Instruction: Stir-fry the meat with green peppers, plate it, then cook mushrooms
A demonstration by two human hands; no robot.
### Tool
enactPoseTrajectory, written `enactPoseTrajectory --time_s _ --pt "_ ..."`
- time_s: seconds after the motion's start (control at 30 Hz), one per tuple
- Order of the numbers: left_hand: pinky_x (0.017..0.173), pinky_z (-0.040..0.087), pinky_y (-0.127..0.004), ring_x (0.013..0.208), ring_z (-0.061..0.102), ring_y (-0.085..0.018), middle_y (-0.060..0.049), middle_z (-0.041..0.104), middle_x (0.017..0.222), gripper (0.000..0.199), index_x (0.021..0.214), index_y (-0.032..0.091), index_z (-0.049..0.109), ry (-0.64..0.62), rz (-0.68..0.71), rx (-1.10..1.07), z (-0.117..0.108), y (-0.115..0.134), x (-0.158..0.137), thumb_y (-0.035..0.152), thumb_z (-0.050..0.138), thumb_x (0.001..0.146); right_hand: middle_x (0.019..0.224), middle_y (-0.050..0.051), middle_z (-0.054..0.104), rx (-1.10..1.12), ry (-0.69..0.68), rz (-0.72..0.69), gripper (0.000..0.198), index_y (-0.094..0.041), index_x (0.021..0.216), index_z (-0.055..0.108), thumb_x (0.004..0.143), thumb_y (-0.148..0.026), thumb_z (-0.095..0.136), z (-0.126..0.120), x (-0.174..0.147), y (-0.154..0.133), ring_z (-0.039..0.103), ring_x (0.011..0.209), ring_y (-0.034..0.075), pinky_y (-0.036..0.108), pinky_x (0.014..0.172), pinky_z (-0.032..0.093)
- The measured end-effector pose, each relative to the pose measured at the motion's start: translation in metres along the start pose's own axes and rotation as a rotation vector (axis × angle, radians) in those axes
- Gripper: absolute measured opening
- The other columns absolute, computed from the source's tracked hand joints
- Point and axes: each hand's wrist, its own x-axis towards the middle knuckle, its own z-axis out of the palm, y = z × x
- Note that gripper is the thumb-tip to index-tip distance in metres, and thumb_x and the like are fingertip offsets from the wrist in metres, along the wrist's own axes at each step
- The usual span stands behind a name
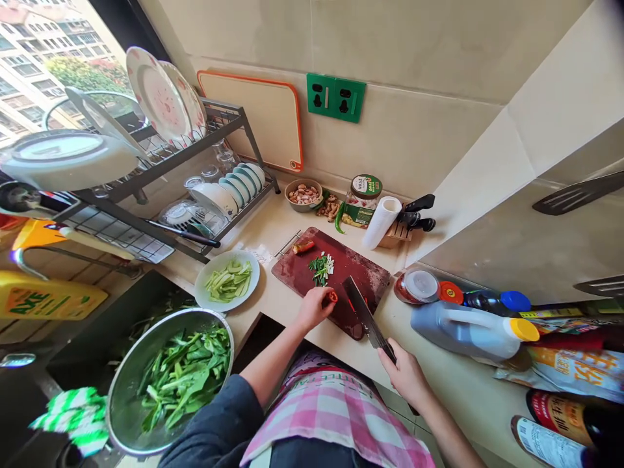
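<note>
My left hand (316, 308) is closed around a cut red chili pepper (333, 297), its open end facing right, near the front edge of the dark red cutting board (351, 247). In my right hand (403, 370) is a kitchen knife (363, 312), held by its dark handle. Its blade lies over the board's right part, a little apart from the pepper, with a thin red strip beside it. Chopped green onion (322, 266), green and white, forms a small pile mid-board. Another reddish pepper piece (303, 247) rests near the back left corner.
Left of the board stand a plate of sliced green vegetable (251, 294) and a metal bowl (113, 396) of leafy greens. A dish rack (234, 117) is behind them. A knife block (390, 240) stands at the back; bottles, including a large jug (463, 330), line the right side.
</note>
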Motion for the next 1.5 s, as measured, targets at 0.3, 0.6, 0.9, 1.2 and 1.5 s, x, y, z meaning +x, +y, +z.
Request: enactPoseTrajectory --time_s 0.3,0.6,0.9,1.2,1.5 --pt "0.079 0.05 -0.033 0.09 0.06 -0.019 -0.006 0.062 0.1 0.034 0.101 0.019 0.052 0.146 -0.125 -0.203 0.039 0.0 -0.028 0.023 0.069 0.072 0.058 -0.003 0.051 -0.148 -0.074 -0.189 0.025 -0.022 0.076 0.043 0.091 -0.041 0.035 -0.02 -0.014 -0.012 0.045 0.051 0.013 0.023 0.05 0.03" --pt "0.063 0.046 -0.025 0.065 0.057 -0.012 0.004 0.062 0.077 0.026 0.084 0.022 0.046 0.152 -0.258 -0.344 0.037 0.01 -0.033 0.022 0.068 0.071 0.065 0.001 0.057 -0.197 -0.13 -0.188 0.023 -0.023 0.08 0.043 0.092 -0.038 0.031 -0.016 -0.019 -0.02 0.053 0.058 0.016 0.025 0.055 0.033" --pt "0.067 0.049 -0.025 0.07 0.064 -0.012 0.001 0.069 0.083 0.025 0.093 0.022 0.045 0.109 -0.262 -0.465 0.039 0.018 -0.035 0.018 0.062 0.076 0.068 0.004 0.064 -0.293 -0.068 -0.151 0.024 -0.022 0.081 0.049 0.091 -0.035 0.03 0.0 -0.028 -0.024 0.062 0.063 0.019 0.026 0.053 0.034" --pt "0.065 0.049 -0.024 0.07 0.065 -0.013 0.001 0.068 0.079 0.015 0.09 0.021 0.049 0.08 -0.242 -0.461 0.032 0.021 -0.033 0.017 0.056 0.078 0.073 0.002 0.067 -0.565 -0.026 -0.125 0.015 -0.021 0.088 0.05 0.093 -0.027 0.036 0.008 -0.04 -0.03 0.066 0.061 0.019 0.026 0.05 0.029" --pt "0.068 0.05 -0.025 0.076 0.067 -0.015 -0.001 0.071 0.083 0.013 0.087 0.022 0.049 0.042 -0.261 -0.439 0.03 0.021 -0.031 0.017 0.057 0.079 0.078 0.004 0.069 -0.585 -0.11 -0.022 0.013 -0.02 0.092 0.05 0.094 -0.023 0.037 0.007 -0.031 -0.041 0.067 0.067 0.019 0.027 0.051 0.027"
